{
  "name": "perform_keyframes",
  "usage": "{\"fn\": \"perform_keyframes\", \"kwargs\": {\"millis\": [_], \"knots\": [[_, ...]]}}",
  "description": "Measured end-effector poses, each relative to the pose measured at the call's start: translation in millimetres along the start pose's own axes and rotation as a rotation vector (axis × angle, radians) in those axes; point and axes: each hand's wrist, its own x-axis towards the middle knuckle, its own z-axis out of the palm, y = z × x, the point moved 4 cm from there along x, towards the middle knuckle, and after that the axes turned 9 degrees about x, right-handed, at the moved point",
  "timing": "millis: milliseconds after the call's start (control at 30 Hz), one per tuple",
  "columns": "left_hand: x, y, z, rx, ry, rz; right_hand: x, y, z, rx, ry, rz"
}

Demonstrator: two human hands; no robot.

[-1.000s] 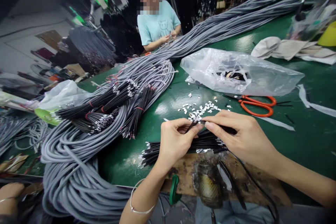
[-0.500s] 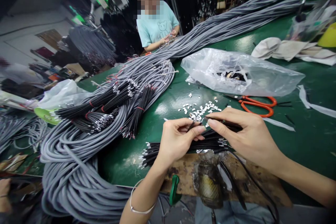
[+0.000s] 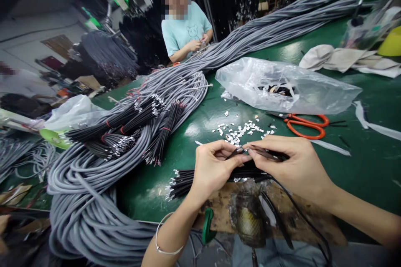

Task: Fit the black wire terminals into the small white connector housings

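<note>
My left hand (image 3: 213,169) and my right hand (image 3: 290,166) meet fingertip to fingertip over the green table (image 3: 360,162), pinching a thin black wire (image 3: 266,155) between them. Under both hands lies a bundle of short black wires (image 3: 183,182) with white tips pointing left. Small white sleeve pieces (image 3: 239,131) are scattered just beyond my fingers.
Thick grey cable coils (image 3: 94,200) fill the left side, with tied black wire bundles (image 3: 125,127) on top. A clear plastic bag (image 3: 282,85) and orange scissors (image 3: 305,125) lie to the right. A person in a teal shirt (image 3: 186,31) works across the table.
My right hand has dropped slightly and closed in on my left, so the fingertips now touch around the wire. The person opposite shifted a little.
</note>
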Motion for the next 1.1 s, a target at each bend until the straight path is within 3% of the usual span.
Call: {"fn": "perform_keyframes", "kwargs": {"millis": [533, 733, 1100], "knots": [[-1.8, -3.1, 0.1, 0.083, -0.028, 0.049, 0.7, -3.4, 0.4, -0.045, -0.055, -0.069], [-3.0, 0.1, -2.1, 0.195, 0.065, 0.141, 1.4, 0.5, 1.0, -0.066, -0.049, 0.037], [-5.8, -0.5, -2.3, 0.238, 0.107, 0.148, 1.1, -2.3, 1.1, -0.075, -0.006, 0.036]]}}
